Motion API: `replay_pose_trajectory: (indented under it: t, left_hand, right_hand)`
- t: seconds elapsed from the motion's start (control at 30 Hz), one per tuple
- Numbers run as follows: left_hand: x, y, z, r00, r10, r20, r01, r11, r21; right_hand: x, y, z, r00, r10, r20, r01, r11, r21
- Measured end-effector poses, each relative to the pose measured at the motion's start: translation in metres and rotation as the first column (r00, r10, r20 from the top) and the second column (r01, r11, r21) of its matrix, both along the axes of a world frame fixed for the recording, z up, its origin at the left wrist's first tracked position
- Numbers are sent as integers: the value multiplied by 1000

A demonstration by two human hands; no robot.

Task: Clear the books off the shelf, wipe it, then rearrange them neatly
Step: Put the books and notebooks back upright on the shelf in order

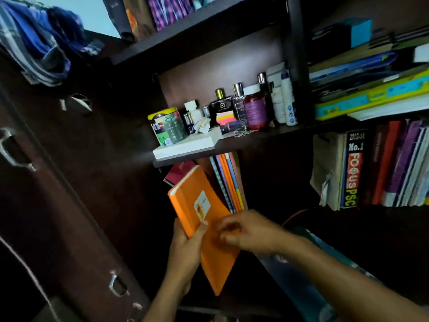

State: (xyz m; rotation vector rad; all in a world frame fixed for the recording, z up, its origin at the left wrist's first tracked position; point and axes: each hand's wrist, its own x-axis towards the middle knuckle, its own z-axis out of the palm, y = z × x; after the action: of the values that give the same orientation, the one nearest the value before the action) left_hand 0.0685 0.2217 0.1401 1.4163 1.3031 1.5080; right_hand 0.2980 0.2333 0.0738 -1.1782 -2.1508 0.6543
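An orange notebook (197,205) with a small label on its cover is held tilted in front of the lower shelf opening. My left hand (185,249) grips its left edge, thumb on the cover. My right hand (246,231) lies blurred on the cover's lower right, fingers curled at that edge. Behind the notebook, several thin notebooks (228,182) stand upright in the lower shelf, beside a maroon book (180,173). To the right, a row of thick books (371,168) stands upright, and a pile of flat books and folders (371,89) lies on the shelf above.
The middle shelf (243,141) holds perfume bottles, a printed tin (168,126), a white box and a red jar. A dark cupboard with metal handles (14,149) stands at the left, with striped cloth (34,43) draped on top. A blue-green item (301,275) lies under my right arm.
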Motion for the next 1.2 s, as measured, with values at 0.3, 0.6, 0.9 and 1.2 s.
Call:
replay_pose_trajectory:
  t: [0.3, 0.6, 0.9, 1.2]
  left_hand:
    - [56, -32, -119, 949, 47, -313, -77, 994, -84]
    - [69, -21, -131, 967, 172, -190, -197, 972, -125]
    - [72, -30, -128, 953, 87, -291, -121, 987, -103]
    - [112, -1, -130, 973, 7, -231, -39, 990, -134]
  right_hand:
    - [22, 84, -32, 858, -377, -348, 380, 923, -62]
    - [29, 105, -51, 880, -293, -373, 309, 951, -20]
    - [53, 97, -44, 788, -515, -338, 520, 850, -84]
    - [53, 88, -34, 708, -652, -272, 661, 747, -70]
